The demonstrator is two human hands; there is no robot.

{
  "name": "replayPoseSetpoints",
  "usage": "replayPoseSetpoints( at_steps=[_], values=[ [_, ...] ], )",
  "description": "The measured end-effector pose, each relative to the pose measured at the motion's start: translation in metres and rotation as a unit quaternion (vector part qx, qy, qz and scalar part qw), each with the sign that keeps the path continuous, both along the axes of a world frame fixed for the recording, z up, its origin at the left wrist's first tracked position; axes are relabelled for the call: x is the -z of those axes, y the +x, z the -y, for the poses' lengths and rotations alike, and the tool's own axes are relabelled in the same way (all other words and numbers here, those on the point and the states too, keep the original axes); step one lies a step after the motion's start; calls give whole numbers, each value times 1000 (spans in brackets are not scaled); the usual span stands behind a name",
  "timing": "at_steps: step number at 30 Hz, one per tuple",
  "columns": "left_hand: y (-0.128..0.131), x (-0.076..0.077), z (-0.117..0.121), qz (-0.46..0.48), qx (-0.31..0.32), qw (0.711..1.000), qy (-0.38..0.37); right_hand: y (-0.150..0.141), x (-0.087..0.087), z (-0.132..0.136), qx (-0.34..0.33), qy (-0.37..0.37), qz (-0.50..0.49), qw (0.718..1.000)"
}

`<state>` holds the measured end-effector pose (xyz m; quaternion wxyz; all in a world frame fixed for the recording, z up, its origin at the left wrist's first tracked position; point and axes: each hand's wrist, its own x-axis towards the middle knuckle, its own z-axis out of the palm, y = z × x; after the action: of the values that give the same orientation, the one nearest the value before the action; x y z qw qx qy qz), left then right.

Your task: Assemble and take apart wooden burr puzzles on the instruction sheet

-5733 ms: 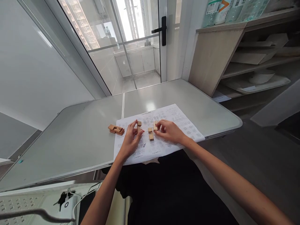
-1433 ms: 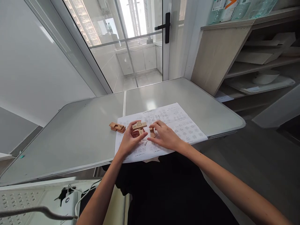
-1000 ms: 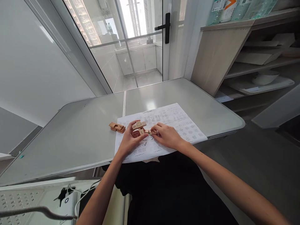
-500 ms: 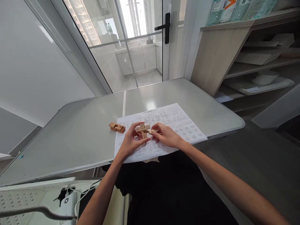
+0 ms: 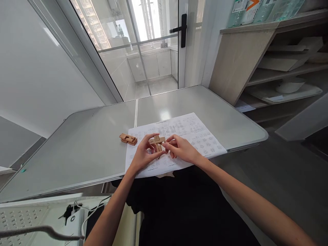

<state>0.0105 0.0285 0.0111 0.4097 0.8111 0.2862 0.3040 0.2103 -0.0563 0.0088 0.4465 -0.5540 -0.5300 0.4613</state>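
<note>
My left hand [image 5: 142, 154] is closed around several notched wooden burr puzzle pieces [image 5: 159, 140] fitted together crosswise. The thumb presses from below and the fingers from the far side. My right hand [image 5: 183, 149] pinches at the right end of this assembly; the wooden puzzle piece in its fingertips is almost wholly hidden. Under both hands lies a white instruction sheet [image 5: 205, 138] printed with small diagrams. Left of it, partly over its edge, a small stack of notched wooden pieces [image 5: 128, 139] rests on the table.
The grey-green table [image 5: 97, 143] has a seam across it. Behind stands a glass door with a black handle [image 5: 183, 30]. A wooden shelf [image 5: 241, 61] with bottles on top is at the right. At lower left, a white tray [image 5: 30, 215] holds keys, a cable and a white device.
The loose pieces on the sheet were gathered into an assembly in my left hand. My right hand picked up another piece, brought it leftwards and now has it against the assembly, which shifted slightly right.
</note>
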Motion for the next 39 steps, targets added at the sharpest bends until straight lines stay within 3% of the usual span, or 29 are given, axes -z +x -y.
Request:
replayPoseSetpoints(
  at_steps=[8, 17, 26, 35, 39],
  values=[
    [0, 2, 0, -12, -6, 1000, 27, -8, 1, 6, 39, 98, 137, 985],
    [3, 3, 4, -35, 7, 991, 131, -18, 7, 8, 48, 139, 248, 957],
    [2, 3, 4, -54, 25, 989, 133, -21, 6, 9, 21, 168, 311, 935],
    [0, 7, 3, -36, -9, 996, 85, -11, 5, 11, 13, 165, 195, 967],
    [-1, 7, 2, -20, -5, 998, 56, -2, 8, 8, 19, 157, 195, 968]
  ],
)
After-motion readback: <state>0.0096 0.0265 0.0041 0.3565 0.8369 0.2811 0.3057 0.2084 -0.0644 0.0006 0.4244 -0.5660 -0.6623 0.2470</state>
